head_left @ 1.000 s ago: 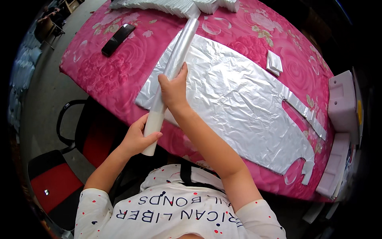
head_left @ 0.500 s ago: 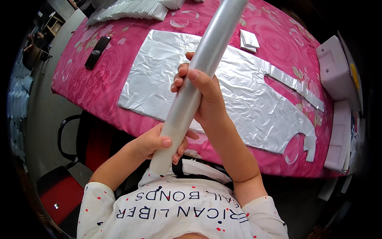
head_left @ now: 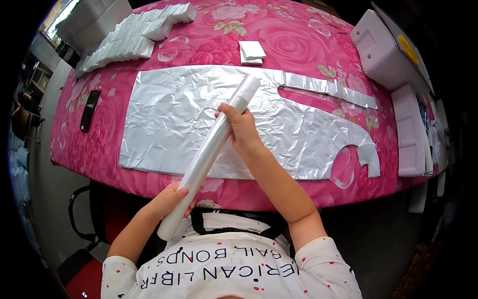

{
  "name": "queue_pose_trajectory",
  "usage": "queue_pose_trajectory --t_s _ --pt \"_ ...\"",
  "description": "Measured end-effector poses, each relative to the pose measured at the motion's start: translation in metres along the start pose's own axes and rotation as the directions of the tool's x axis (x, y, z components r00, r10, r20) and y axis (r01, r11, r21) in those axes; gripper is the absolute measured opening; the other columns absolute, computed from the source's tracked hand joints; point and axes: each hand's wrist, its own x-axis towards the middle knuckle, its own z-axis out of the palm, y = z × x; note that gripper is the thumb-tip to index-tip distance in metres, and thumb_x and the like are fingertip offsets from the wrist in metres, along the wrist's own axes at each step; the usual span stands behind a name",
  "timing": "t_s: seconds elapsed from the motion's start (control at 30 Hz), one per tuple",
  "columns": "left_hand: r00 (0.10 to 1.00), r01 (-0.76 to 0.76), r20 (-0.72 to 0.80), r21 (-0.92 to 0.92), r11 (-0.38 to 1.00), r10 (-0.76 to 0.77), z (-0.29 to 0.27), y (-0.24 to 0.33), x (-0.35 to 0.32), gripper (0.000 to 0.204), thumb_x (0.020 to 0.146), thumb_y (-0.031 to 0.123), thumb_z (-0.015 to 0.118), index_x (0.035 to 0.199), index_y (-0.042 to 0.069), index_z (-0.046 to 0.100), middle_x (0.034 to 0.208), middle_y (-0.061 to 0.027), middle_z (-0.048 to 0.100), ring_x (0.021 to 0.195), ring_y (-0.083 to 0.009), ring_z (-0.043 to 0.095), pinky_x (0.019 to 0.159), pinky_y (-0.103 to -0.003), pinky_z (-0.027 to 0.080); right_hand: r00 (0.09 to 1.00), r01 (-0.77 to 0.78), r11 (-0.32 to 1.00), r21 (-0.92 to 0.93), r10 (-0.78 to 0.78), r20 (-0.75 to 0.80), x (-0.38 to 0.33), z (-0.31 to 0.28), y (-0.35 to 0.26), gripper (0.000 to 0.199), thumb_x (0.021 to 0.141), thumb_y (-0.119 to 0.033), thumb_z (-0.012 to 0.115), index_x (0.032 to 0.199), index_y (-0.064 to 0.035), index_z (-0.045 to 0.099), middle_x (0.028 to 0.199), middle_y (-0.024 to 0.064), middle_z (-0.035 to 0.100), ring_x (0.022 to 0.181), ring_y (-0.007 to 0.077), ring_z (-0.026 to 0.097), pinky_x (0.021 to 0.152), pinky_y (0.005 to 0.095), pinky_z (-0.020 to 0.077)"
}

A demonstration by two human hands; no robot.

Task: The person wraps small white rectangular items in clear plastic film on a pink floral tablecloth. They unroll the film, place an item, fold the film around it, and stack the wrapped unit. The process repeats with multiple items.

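Both hands grip a long roll of translucent plastic film, slanted from my waist up over the table. My left hand wraps its lower part, close to my shirt. Nearer the far end, my right hand holds it with the thumb on top. Beneath the roll, a silvery plastic apron lies flat with wrinkles. Its narrow neck straps and a curved cut-out are at the right side. Two small folded white packets rest just beyond the apron.
A pink flowered cloth covers the table. Rows of folded white packets stand at the far left, before a white foam box. A black phone lies on the left. Foam boxes line the right edge. A red-and-black chair stands lower left.
The roll has swung down from steeply raised toward me to lower over the apron, its far end now in view. Both hands still hold it. My view has shifted, showing more of the far table.
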Motion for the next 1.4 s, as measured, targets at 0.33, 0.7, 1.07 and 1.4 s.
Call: queue_pose_trajectory --t_s 0.33,0.7,1.07,1.4 --pt "0.992 0.112 0.064 -0.107 0.988 -0.105 -0.014 -0.031 -0.018 0.065 0.076 0.054 0.064 0.114 0.003 0.049 0.071 -0.0043 0.053 0.053 -0.0123 0.054 0.048 -0.025 0.046 0.998 0.054 0.82 -0.57 -0.039 0.039 0.04 -0.072 -0.067 0.028 0.084 -0.024 0.061 0.104 -0.0042 0.06 0.087 0.0005 0.06 0.073 0.0065 0.053 0.06 0.0193 0.0423" --pt "0.986 0.129 0.123 -0.164 0.978 -0.109 -0.015 -0.026 -0.019 0.068 0.076 0.052 0.064 0.117 0.001 0.05 0.073 -0.0057 0.055 0.052 -0.0122 0.053 0.05 -0.025 0.044 0.949 0.095 0.58 -0.809 0.191 0.249 0.039 -0.054 -0.066 0.022 0.082 -0.023 0.065 0.086 -0.0007 0.063 0.074 0.0008 0.06 0.064 0.0082 0.053 0.059 0.0226 0.0435" --pt "0.948 0.248 0.154 0.19 0.95 -0.278 -0.051 -0.021 -0.055 0.055 0.076 0.036 0.07 0.111 -0.002 0.052 0.092 -0.0106 0.062 0.082 -0.0162 0.06 0.076 -0.029 0.048 0.903 0.172 0.377 -0.91 -0.429 -0.007 0.086 -0.172 -0.15 0.018 0.083 -0.018 0.062 0.084 0.0005 0.062 0.066 0.0005 0.058 0.054 0.0074 0.049 0.05 0.0243 0.0399" --pt "0.991 -0.137 0.131 0.957 0.257 0.039 -0.014 0.106 0.009 0.051 0.07 0.021 0.073 0.114 0.003 0.055 0.098 -0.0147 0.062 0.096 -0.0281 0.059 0.083 -0.034 0.045 0.97 0.184 0.541 -0.821 -0.237 0.061 0.08 -0.133 -0.119 0.018 0.084 -0.018 0.061 0.084 0.0006 0.062 0.067 0.0007 0.057 0.056 0.0067 0.049 0.051 0.0225 0.0402"
